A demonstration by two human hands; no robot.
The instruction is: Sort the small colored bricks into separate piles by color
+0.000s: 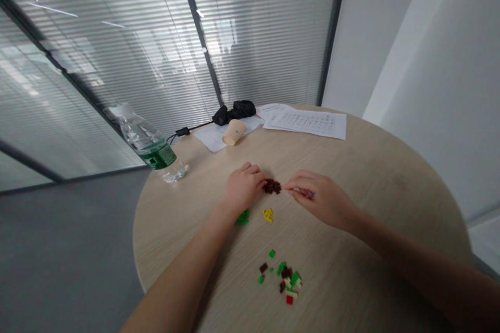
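Note:
A small pile of dark brown toy bricks [272, 186] lies on the round wooden table between my two hands. My left hand [246, 186] rests at the pile's left side, its fingers curled and closed with the tips against the bricks. From the right, my right hand [318, 196] reaches in with thumb and finger pinched close to the pile. A speck of blue shows under its curled fingers; what it holds is too small to make out. Closer to me lie yellow bricks [267, 214] and green bricks [242, 217], the green ones partly hidden by my left wrist.
Mixed loose bricks [288, 282] in green, brown, red and cream are scattered near the front. A water bottle [150, 145] stands at the left edge. Toward the back are a tipped paper cup [234, 132], a black bundle [242, 109] with a cord, and printed sheets [308, 121].

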